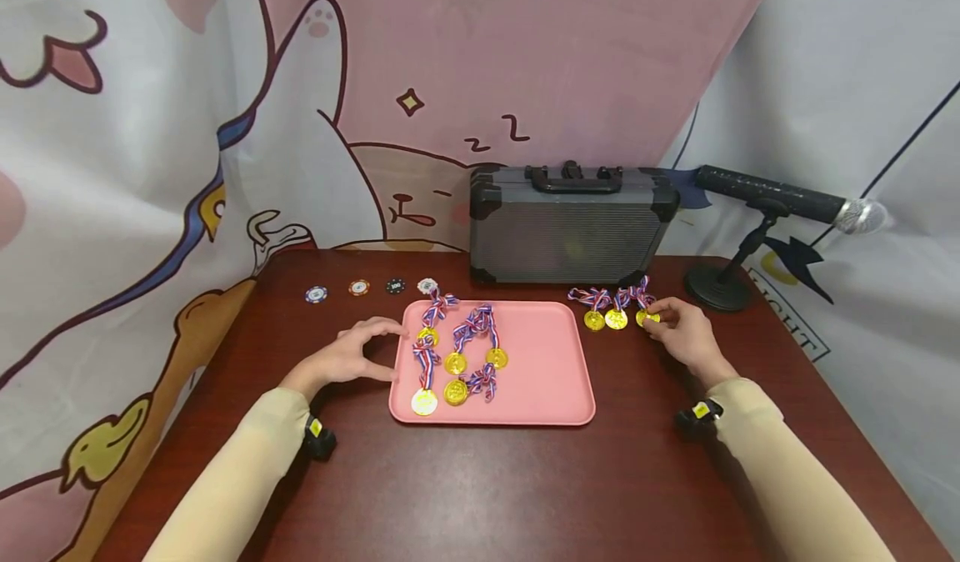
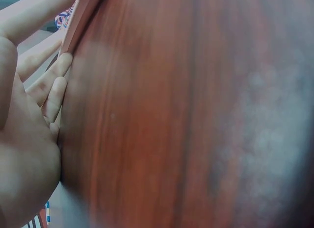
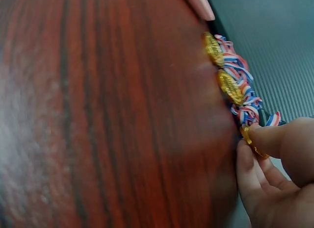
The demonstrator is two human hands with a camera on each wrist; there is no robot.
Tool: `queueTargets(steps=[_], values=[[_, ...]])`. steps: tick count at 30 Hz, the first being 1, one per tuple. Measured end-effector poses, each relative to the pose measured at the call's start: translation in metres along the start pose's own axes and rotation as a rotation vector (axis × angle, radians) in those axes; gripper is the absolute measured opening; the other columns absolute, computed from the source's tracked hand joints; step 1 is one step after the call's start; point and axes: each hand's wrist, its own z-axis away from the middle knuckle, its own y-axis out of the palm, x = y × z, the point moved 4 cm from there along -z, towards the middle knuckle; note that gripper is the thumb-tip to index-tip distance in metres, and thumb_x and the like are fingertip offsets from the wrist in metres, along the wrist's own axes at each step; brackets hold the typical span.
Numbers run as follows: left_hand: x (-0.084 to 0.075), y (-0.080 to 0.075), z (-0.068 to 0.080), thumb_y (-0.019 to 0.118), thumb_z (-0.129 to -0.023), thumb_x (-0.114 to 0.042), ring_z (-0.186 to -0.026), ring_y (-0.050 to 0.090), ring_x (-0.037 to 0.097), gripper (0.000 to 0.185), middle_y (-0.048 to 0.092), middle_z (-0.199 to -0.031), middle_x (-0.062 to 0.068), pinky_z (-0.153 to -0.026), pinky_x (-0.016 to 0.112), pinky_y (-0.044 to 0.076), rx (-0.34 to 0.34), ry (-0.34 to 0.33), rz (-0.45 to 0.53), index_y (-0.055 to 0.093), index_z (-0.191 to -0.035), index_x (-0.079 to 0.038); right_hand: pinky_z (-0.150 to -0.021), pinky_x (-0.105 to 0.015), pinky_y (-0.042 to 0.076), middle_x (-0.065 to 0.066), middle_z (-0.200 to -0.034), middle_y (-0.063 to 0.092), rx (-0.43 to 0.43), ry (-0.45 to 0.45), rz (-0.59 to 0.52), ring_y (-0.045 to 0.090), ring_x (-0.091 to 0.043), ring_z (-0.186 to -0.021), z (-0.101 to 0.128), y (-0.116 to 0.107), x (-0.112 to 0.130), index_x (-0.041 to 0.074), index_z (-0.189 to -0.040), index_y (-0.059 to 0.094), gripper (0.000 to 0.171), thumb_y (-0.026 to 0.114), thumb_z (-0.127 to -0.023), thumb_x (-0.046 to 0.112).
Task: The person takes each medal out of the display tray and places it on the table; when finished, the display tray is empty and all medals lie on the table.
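My right hand [image 1: 684, 336] pinches the rightmost gold medal [image 3: 252, 142] between thumb and fingers, at the table's right side. Two more gold medals [image 1: 616, 319] lie in a row beside it, their red, white and blue ribbons [image 1: 592, 297] bunched toward the case. My left hand [image 1: 349, 350] is at the left edge of the pink tray [image 1: 540, 362], thumb and fingers spread apart, fingertips at the rim. Several gold medals [image 1: 455, 392] with bundled striped ribbons lie on the tray's left half.
A grey and black hard case [image 1: 570, 233] stands upright behind the tray. To its right is a microphone [image 1: 787, 195] on a small black stand [image 1: 717, 286]. Several poker chips [image 1: 359, 288] line the table's back left. A cartoon-printed cloth [image 1: 570, 62] hangs behind.
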Motion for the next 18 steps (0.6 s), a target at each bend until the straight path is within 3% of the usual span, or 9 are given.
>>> queueTargets(steps=[5,9,18], values=[[0.002,0.001,0.000,0.094,-0.077,-0.040,-0.135,0.046,0.032,0.069,0.056,-0.148,0.002,-0.110,0.069,0.022,0.002,-0.004,-0.005,0.065,-0.139,-0.026,-0.074,-0.040,0.057,-0.023,-0.100,0.074,-0.023,-0.100,0.223,0.073,-0.033,-0.087,-0.002,0.001,0.005,-0.001,-0.112,0.069,0.027,0.082,-0.092,0.011],[0.003,0.002,0.000,0.094,-0.078,-0.040,-0.135,0.045,0.032,0.069,0.056,-0.148,0.002,-0.110,0.069,0.020,0.006,-0.009,0.004,0.065,-0.139,-0.027,-0.081,-0.057,0.057,-0.025,-0.102,0.074,0.007,-0.127,0.276,0.073,-0.042,-0.092,-0.004,0.003,0.007,-0.001,-0.113,0.068,0.026,0.081,-0.092,0.008],[0.002,0.001,0.000,0.094,-0.076,-0.040,-0.134,0.045,0.031,0.069,0.058,-0.145,0.003,-0.110,0.069,0.021,-0.004,-0.004,0.006,0.066,-0.138,-0.025,-0.081,-0.058,0.057,-0.025,-0.102,0.073,0.033,-0.135,0.301,0.074,-0.040,-0.090,-0.004,0.002,0.014,-0.002,-0.109,0.069,0.025,0.081,-0.092,0.012]])
